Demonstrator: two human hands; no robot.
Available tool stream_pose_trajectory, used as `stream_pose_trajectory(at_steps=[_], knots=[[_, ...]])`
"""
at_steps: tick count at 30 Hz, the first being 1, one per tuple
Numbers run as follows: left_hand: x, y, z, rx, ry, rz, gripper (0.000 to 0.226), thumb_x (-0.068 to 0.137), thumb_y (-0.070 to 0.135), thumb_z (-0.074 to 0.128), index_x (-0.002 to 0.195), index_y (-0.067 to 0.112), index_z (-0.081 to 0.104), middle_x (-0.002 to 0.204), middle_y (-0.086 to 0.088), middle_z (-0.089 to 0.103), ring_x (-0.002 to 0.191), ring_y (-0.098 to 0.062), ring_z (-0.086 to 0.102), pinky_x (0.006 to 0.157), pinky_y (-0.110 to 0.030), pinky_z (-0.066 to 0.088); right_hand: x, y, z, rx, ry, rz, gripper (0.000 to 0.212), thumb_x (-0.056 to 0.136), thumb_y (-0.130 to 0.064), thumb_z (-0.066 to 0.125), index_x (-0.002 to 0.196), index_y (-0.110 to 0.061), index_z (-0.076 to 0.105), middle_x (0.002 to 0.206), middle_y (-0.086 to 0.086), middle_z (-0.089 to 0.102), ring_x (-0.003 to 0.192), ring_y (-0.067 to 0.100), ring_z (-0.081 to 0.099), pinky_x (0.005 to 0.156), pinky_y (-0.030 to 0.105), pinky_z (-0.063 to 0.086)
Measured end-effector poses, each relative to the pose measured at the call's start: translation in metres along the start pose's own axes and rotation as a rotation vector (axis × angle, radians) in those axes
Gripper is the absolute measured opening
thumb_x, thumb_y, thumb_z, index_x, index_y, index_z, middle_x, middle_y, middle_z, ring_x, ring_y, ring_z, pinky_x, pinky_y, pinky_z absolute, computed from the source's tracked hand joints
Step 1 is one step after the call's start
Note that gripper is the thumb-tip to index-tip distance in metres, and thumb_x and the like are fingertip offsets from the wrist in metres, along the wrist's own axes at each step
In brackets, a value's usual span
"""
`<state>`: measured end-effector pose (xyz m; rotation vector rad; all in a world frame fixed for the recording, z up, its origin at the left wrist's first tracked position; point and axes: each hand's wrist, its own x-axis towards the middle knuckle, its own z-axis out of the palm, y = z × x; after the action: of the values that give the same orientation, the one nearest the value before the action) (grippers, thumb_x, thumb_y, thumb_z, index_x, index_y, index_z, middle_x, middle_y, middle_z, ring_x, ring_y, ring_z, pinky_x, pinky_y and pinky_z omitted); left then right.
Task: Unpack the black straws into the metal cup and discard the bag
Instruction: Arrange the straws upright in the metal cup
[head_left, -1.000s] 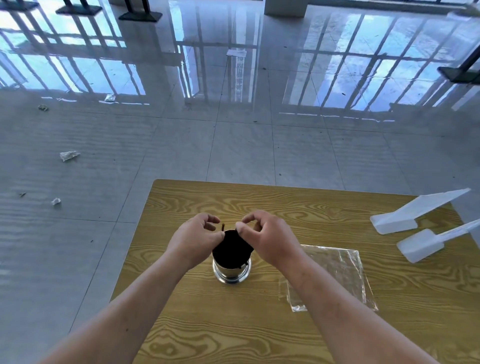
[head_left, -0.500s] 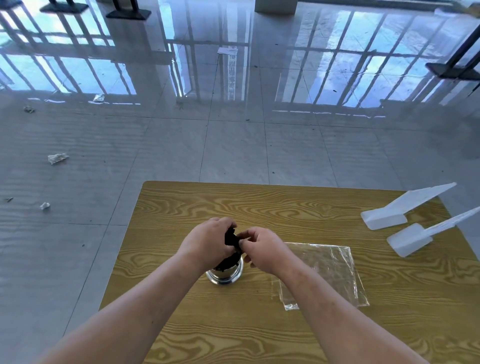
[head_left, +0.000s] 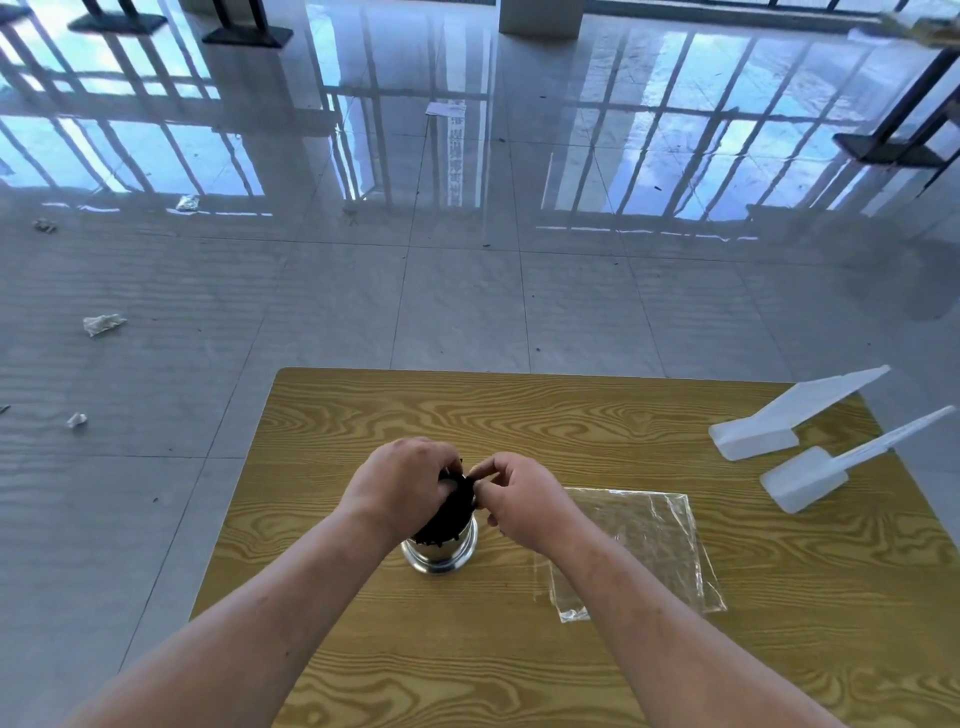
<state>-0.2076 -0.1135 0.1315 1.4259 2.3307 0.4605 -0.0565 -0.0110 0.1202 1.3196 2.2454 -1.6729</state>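
Note:
A shiny metal cup (head_left: 441, 553) stands near the middle of the wooden table (head_left: 519, 415), with a bundle of black straws (head_left: 449, 512) upright in it. My left hand (head_left: 402, 480) wraps round the tops of the straws from the left. My right hand (head_left: 511, 493) pinches at the bundle's top from the right, fingers curled; what exactly it pinches is too small to tell. The clear plastic bag (head_left: 649, 545) lies flat and empty on the table just right of the cup, partly under my right forearm.
Two white foam pieces (head_left: 763, 434) (head_left: 810, 478) lie at the table's right edge. Crumpled scraps (head_left: 103, 323) are scattered on the glossy tiled floor to the left. Black stand bases (head_left: 893, 150) sit at the far edges.
Both hands have closed in over the straw tops; a second ago they were apart at the cup's rim. The left hand now covers the bundle, and the straws lean slightly.

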Motion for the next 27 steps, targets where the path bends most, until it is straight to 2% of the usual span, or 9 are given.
stream_pose_trajectory(at_steps=[4, 10, 12, 14, 16, 20, 22, 27], knots=[[0.000, 0.000, -0.008, 0.017, 0.033, -0.014, 0.007, 0.086, 0.032, 0.074, 0.092, 0.031, 0.076, 0.095, 0.009, 0.074, 0.090, -0.017, 0.066, 0.078, -0.033, 0.052, 0.000, -0.001, 0.000, 0.010, 0.053, -0.023, 0.023, 0.079, -0.042, 0.059, 0.097, -0.033, 0.071, 0.092, 0.012, 0.081, 0.068, 0.019, 0.065, 0.079, 0.058, 0.062], [-0.001, 0.002, -0.023, 0.014, 0.075, 0.004, 0.002, 0.086, 0.031, 0.076, 0.088, 0.030, 0.076, 0.092, 0.011, 0.075, 0.088, -0.014, 0.067, 0.077, -0.030, 0.051, -0.004, -0.004, 0.001, 0.014, 0.095, -0.051, 0.020, 0.082, -0.038, 0.058, 0.096, -0.032, 0.072, 0.092, 0.017, 0.080, 0.067, 0.021, 0.062, 0.078, 0.061, 0.062], [-0.002, 0.003, -0.028, 0.010, 0.082, 0.012, 0.003, 0.085, 0.030, 0.077, 0.088, 0.029, 0.078, 0.093, 0.011, 0.076, 0.089, -0.013, 0.067, 0.078, -0.029, 0.050, -0.007, -0.006, 0.002, 0.016, 0.098, -0.058, 0.019, 0.083, -0.036, 0.058, 0.096, -0.031, 0.072, 0.091, 0.017, 0.080, 0.067, 0.020, 0.061, 0.077, 0.059, 0.061], [-0.003, 0.004, -0.034, 0.002, 0.092, 0.008, 0.004, 0.085, 0.031, 0.079, 0.088, 0.030, 0.078, 0.091, 0.011, 0.076, 0.088, -0.012, 0.067, 0.076, -0.027, 0.047, -0.009, -0.007, 0.002, 0.014, 0.106, -0.073, 0.016, 0.086, -0.032, 0.058, 0.096, -0.030, 0.072, 0.090, 0.017, 0.079, 0.065, 0.020, 0.059, 0.069, 0.056, 0.060], [-0.004, 0.004, -0.044, -0.010, 0.108, 0.000, 0.005, 0.083, 0.032, 0.081, 0.087, 0.031, 0.078, 0.088, 0.013, 0.076, 0.084, -0.011, 0.068, 0.073, -0.027, 0.046, -0.010, -0.007, 0.001, 0.034, 0.114, -0.089, 0.015, 0.091, -0.025, 0.059, 0.096, -0.028, 0.072, 0.090, 0.019, 0.079, 0.064, 0.020, 0.057, 0.060, 0.050, 0.052], [-0.003, 0.004, -0.069, -0.022, 0.154, -0.007, 0.007, 0.080, 0.033, 0.084, 0.084, 0.032, 0.079, 0.079, 0.017, 0.074, 0.077, -0.005, 0.067, 0.065, -0.022, 0.043, -0.010, -0.008, -0.003, 0.098, 0.142, -0.097, 0.017, 0.094, -0.019, 0.058, 0.096, -0.025, 0.073, 0.090, 0.019, 0.077, 0.064, 0.019, 0.056, 0.062, 0.044, 0.050], [-0.002, 0.003, -0.086, -0.040, 0.174, -0.028, 0.009, 0.077, 0.035, 0.086, 0.079, 0.035, 0.078, 0.071, 0.020, 0.071, 0.071, 0.004, 0.062, 0.060, -0.015, 0.039, -0.010, -0.008, -0.004, 0.124, 0.159, -0.113, 0.017, 0.097, -0.016, 0.058, 0.096, -0.024, 0.073, 0.092, 0.021, 0.077, 0.064, 0.019, 0.055, 0.061, 0.044, 0.049], [-0.004, -0.001, -0.128, -0.107, 0.224, -0.054, 0.018, 0.073, 0.036, 0.089, 0.069, 0.042, 0.073, 0.064, 0.024, 0.070, 0.067, 0.007, 0.064, 0.058, -0.019, 0.041, -0.010, -0.010, -0.007, 0.139, 0.166, -0.134, 0.017, 0.101, -0.015, 0.058, 0.097, -0.023, 0.074, 0.091, 0.021, 0.077, 0.060, 0.017, 0.053, 0.057, 0.040, 0.046]])
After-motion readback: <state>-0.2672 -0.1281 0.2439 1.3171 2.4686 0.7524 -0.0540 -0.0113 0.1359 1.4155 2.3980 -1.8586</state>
